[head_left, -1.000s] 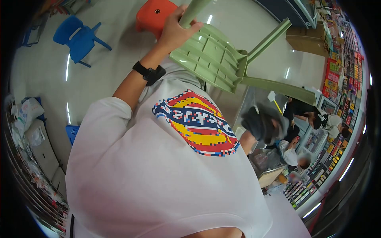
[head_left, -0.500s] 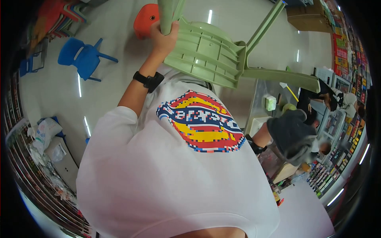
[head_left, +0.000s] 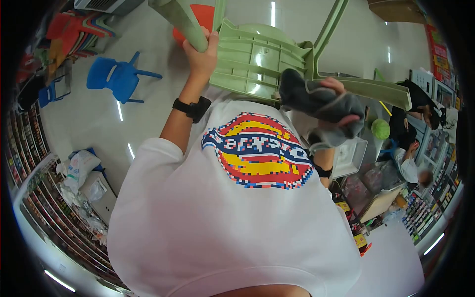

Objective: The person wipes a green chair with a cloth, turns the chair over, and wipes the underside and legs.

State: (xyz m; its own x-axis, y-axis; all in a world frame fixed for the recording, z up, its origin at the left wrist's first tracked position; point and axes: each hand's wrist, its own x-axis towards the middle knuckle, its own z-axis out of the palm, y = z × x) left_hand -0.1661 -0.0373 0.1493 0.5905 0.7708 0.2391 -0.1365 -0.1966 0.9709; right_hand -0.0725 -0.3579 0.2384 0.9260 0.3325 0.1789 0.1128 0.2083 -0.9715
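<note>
I hold a pale green plastic chair [head_left: 257, 64] upside down in front of my chest, its ribbed underside facing me. My left hand [head_left: 200, 52], with a black watch on its wrist, grips one chair leg. My right hand [head_left: 341, 104] is closed on a dark grey cloth [head_left: 311, 101] and presses it against the underside of the seat near another leg. My white T-shirt with a colourful logo fills the lower half of the view.
A blue child's chair [head_left: 116, 76] and an orange stool [head_left: 190, 20] stand on the pale floor; stacked red chairs [head_left: 74, 27] are at far left. Goods shelves [head_left: 44, 193] line the left. On the right are a white basin [head_left: 349, 156], a green round object [head_left: 380, 128] and other people [head_left: 408, 166].
My right hand has risen from low at my right side up to the chair's underside, carrying the grey cloth. The chair has swung slightly, and my left hand kept hold of its leg.
</note>
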